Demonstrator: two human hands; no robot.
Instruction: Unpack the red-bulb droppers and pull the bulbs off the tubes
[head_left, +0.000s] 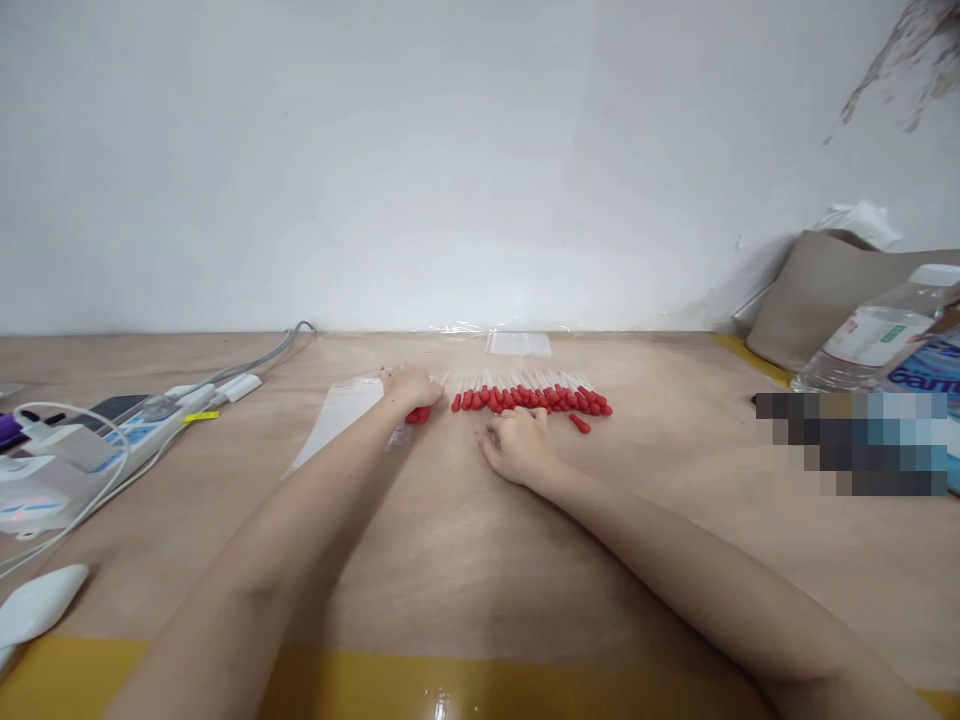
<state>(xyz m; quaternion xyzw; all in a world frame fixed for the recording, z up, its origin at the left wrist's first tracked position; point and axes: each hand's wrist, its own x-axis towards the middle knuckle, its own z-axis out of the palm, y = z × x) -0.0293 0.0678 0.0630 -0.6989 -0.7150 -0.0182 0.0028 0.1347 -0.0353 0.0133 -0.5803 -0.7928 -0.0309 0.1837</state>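
Note:
A row of red-bulbed droppers (517,398) lies on the table, thin pale stems toward the wall. One loose red bulb (580,423) rests just in front of the row's right end. My left hand (409,385) is closed at the left of the row, over the edge of a clear plastic bag (341,410). Red bulbs (418,414) show beneath its fingers, their stems mostly covered. At the near side of the row, my right hand (516,445) has curled fingers close to the bulbs; whether something small is between them is hidden.
Another small clear bag (519,344) lies by the wall. To the left are a power strip (142,430) with plugs and cables, and a white spoon-shaped object (41,605). A water bottle (870,335) leans by a grey-brown container (799,300) on the right.

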